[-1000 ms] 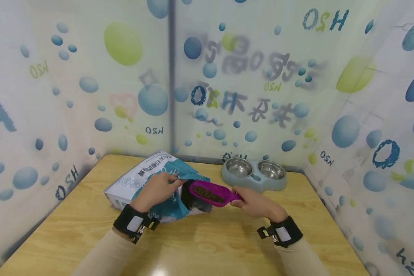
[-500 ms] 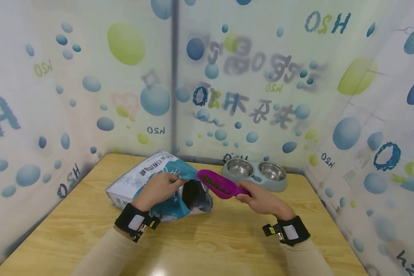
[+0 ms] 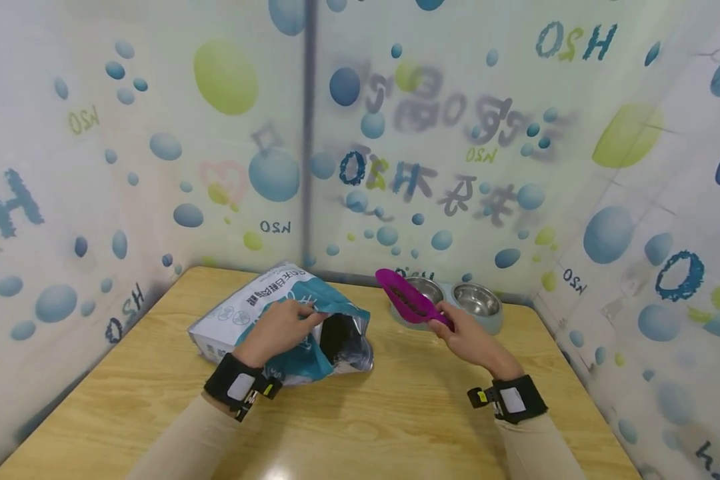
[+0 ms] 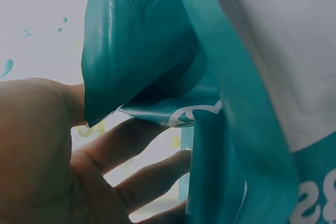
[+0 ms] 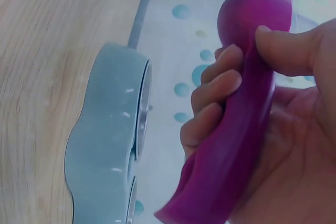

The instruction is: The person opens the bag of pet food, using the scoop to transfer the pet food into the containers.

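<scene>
A magenta scoop [image 3: 396,298] holds small brown pellets and hangs over the left part of a blue-grey double pet bowl [image 3: 489,325]. My right hand [image 3: 473,341] grips its handle, with the fingers and thumb wrapped round it in the right wrist view. On the left lies a white and teal bag [image 3: 249,293], its dark mouth facing right. My left hand [image 3: 277,331] pinches the upper edge of that mouth. The left wrist view shows the thumb behind a teal fold [image 4: 136,40], the other fingers lying below it. The scoop hides much of the left steel bowl.
The wooden table [image 3: 366,427] ends at a bubble-patterned wall covering [image 3: 264,100] at the back and sides. The double bowl stands near the table's back edge, its right steel dish [image 3: 477,298] in view.
My right hand has carried the scoop of pellets from the bag's mouth up and to the right, over the double bowl. My left hand has stayed on the bag.
</scene>
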{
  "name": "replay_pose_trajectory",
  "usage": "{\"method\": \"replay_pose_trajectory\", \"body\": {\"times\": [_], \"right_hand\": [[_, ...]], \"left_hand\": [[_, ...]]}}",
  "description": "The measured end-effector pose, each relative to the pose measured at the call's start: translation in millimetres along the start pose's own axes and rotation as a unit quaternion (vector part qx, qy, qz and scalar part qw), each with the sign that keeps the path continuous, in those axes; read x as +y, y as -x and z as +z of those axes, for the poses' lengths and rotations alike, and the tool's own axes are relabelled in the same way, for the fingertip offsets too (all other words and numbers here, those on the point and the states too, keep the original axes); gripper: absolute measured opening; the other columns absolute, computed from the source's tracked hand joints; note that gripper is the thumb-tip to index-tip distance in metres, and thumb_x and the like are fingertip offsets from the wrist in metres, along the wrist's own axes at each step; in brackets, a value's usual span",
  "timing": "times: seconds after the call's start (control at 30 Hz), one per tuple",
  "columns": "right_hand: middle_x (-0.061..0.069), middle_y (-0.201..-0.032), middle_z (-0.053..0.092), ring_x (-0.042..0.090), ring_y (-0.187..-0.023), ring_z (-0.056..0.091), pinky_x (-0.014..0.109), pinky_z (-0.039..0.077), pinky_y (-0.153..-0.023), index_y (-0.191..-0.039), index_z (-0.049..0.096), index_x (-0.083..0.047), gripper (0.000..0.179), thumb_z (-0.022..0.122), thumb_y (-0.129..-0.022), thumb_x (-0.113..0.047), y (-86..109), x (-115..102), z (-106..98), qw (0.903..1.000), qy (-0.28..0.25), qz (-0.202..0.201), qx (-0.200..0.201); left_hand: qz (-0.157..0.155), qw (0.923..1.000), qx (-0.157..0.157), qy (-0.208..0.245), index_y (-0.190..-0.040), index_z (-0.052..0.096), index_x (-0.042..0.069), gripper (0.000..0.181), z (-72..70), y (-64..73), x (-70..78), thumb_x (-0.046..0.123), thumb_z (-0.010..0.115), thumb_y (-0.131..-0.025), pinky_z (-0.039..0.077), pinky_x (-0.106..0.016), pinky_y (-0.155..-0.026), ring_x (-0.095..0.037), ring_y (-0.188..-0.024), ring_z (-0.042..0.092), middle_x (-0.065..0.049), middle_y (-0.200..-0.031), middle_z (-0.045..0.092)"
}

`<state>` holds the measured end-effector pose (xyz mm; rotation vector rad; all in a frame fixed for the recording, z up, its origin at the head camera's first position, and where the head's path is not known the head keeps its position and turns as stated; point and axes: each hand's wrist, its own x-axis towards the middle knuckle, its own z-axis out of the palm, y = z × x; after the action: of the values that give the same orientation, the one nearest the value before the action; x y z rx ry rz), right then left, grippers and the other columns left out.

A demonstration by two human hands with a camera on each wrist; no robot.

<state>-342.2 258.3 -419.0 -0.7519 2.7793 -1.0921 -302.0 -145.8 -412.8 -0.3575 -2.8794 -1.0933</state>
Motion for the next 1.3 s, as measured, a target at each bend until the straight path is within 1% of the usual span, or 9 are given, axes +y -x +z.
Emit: {"method": "replay_pose_trajectory", "body": {"times": [0.17, 0.37, 0.47, 0.57, 0.7, 0.8, 1.07, 1.2, 1.3], "right_hand": [[0.005, -0.092, 0.056, 0.015, -0.074, 0.051, 0.027, 0.042, -0.065, -0.120, 0.063, -0.001, 0.018, 0.061, -0.122, -0.018, -1.1, 6, -3, 0.9997, 0.010, 0.017, 0.015], [0.005, -0.090, 0.060, 0.015, -0.072, 0.052, 0.027, 0.042, -0.062, -0.130, 0.062, 0.004, 0.026, 0.068, -0.119, -0.019, 0.5, 11, -6, 0.9986, 0.026, 0.034, 0.032], [0.004, -0.086, 0.061, 0.015, -0.070, 0.053, 0.028, 0.042, -0.061, -0.128, 0.063, 0.004, 0.025, 0.071, -0.118, -0.018, 1.2, 13, -10, 0.9973, 0.044, 0.035, 0.046], [0.003, -0.084, 0.060, 0.015, -0.070, 0.052, 0.030, 0.042, -0.063, -0.120, 0.065, 0.002, 0.023, 0.073, -0.117, -0.020, 1.5, 13, -15, 0.9932, 0.091, 0.035, 0.063], [0.003, -0.085, 0.056, 0.018, -0.074, 0.050, 0.034, 0.039, -0.067, -0.107, 0.066, -0.003, 0.024, 0.077, -0.114, -0.023, 0.4, 12, -27, 0.9827, 0.160, 0.045, 0.082], [0.004, -0.084, 0.055, 0.020, -0.075, 0.050, 0.036, 0.039, -0.069, -0.099, 0.068, -0.005, 0.025, 0.081, -0.111, -0.022, -2.6, 10, -36, 0.9755, 0.195, 0.055, 0.087], [0.008, -0.086, 0.073, 0.025, -0.075, 0.064, 0.039, 0.050, -0.066, -0.099, 0.077, -0.004, 0.022, 0.084, -0.108, -0.022, -13.6, 7, -53, 0.9520, 0.273, 0.110, 0.085], [0.009, -0.079, 0.071, 0.024, -0.067, 0.062, 0.038, 0.049, -0.059, -0.091, 0.074, -0.004, 0.023, 0.087, -0.104, -0.017, -17.8, 6, -59, 0.9383, 0.317, 0.095, 0.100], [0.005, -0.070, 0.058, 0.022, -0.062, 0.055, 0.037, 0.042, -0.056, -0.078, 0.066, -0.007, 0.030, 0.087, -0.100, -0.009, -20.6, 4, -63, 0.9292, 0.344, 0.074, 0.113]], "left_hand": [[-0.003, 1.0000, 0.000, -0.002, -0.069, 0.047, 0.022, 0.057, 0.0, -2.1, -0.1, 0.041, 0.065, -0.119, 0.032, -0.026, -0.059, -0.011, -0.059, 0.042, 0.008, -0.066, 0.035], [0.001, 1.0000, 0.005, -0.001, -0.068, 0.042, 0.022, 0.058, 1.7, -0.8, -1.9, 0.040, 0.067, -0.118, 0.031, -0.026, -0.059, -0.012, -0.060, 0.040, 0.009, -0.066, 0.034], [0.004, 1.0000, 0.009, 0.001, -0.068, 0.043, 0.022, 0.058, 2.5, 0.6, -2.4, 0.041, 0.067, -0.118, 0.031, -0.027, -0.059, -0.012, -0.059, 0.041, 0.009, -0.066, 0.034], [0.002, 0.9999, 0.010, 0.004, -0.068, 0.045, 0.022, 0.058, 2.6, 1.0, -1.8, 0.041, 0.067, -0.118, 0.032, -0.027, -0.059, -0.011, -0.060, 0.041, 0.009, -0.066, 0.034], [-0.004, 0.9999, 0.009, 0.005, -0.067, 0.046, 0.022, 0.059, 2.3, 1.0, 0.3, 0.039, 0.067, -0.118, 0.032, -0.026, -0.059, -0.011, -0.059, 0.041, 0.009, -0.066, 0.033], [-0.006, 0.9999, 0.009, 0.008, -0.066, 0.046, 0.022, 0.059, 2.1, 1.7, 1.5, 0.040, 0.067, -0.119, 0.032, -0.026, -0.059, -0.011, -0.059, 0.042, 0.009, -0.065, 0.034], [-0.003, 0.9999, 0.015, 0.006, -0.066, 0.046, 0.021, 0.060, 2.8, 2.6, 1.7, 0.040, 0.067, -0.119, 0.031, -0.026, -0.059, -0.012, -0.060, 0.042, 0.008, -0.067, 0.033], [-0.004, 0.9999, 0.012, 0.003, -0.065, 0.045, 0.022, 0.060, 3.5, 1.4, 0.7, 0.039, 0.067, -0.119, 0.031, -0.026, -0.059, -0.011, -0.060, 0.042, 0.009, -0.067, 0.033], [-0.008, 0.9999, 0.010, 0.005, -0.065, 0.044, 0.022, 0.061, 3.7, 0.8, 0.5, 0.039, 0.068, -0.119, 0.031, -0.026, -0.059, -0.011, -0.059, 0.041, 0.009, -0.066, 0.033]]}}
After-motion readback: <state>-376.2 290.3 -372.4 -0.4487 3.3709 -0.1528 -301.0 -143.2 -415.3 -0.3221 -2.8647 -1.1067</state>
